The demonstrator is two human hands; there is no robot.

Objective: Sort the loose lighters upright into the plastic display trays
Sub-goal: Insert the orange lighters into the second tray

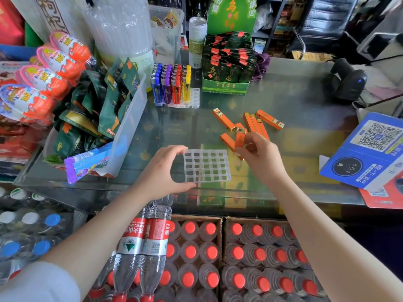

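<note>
A clear plastic display tray [206,166] with a grid of vacant slots lies flat on the glass counter. My left hand [162,171] grips its left edge, thumb at the near corner and fingers at the far corner. My right hand [259,155] pinches one orange lighter [240,136] upright, just beyond the tray's far right corner. Several more loose orange lighters [253,123] lie scattered on the glass behind it. A second tray [195,99] at the back holds upright blue, purple, red and yellow lighters [171,83], with its right column vacant.
A clear bin of green snack packets [128,118] stands at the left. A green box of tea sachets [226,62] and a can [197,42] sit at the back. A barcode scanner [346,81] and blue QR payment stand [368,151] are at right. Water bottles [196,253] fill boxes below.
</note>
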